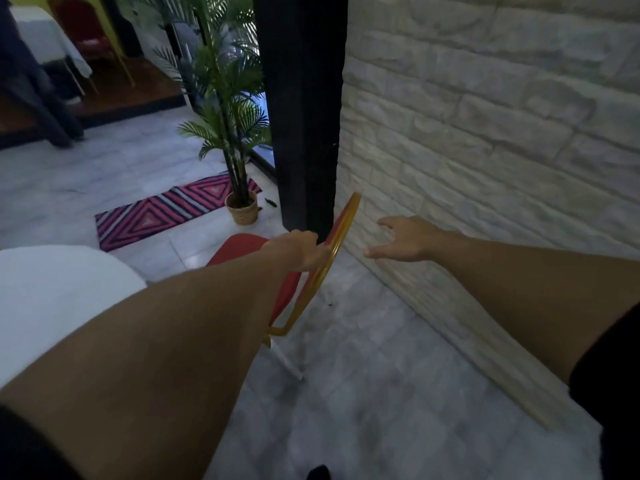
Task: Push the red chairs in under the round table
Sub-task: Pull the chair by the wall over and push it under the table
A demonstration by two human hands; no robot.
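Note:
A red chair (242, 245) with a gold frame stands in the middle of the view, its seat pointing left toward the round table (52, 299) under a white cloth. My left hand (299, 249) is closed around the top of the chair's backrest. To the right of the backrest, close to the stone wall, my right hand (403, 242) hovers with fingers spread and holds nothing. Part of the chair's seat is hidden behind my left forearm.
A white stone wall (485, 133) runs along the right, with a black pillar (304, 109) just behind the chair. A potted palm (239, 202) and a striped rug (166, 213) lie beyond. Another red chair (90, 36) and clothed table stand far left.

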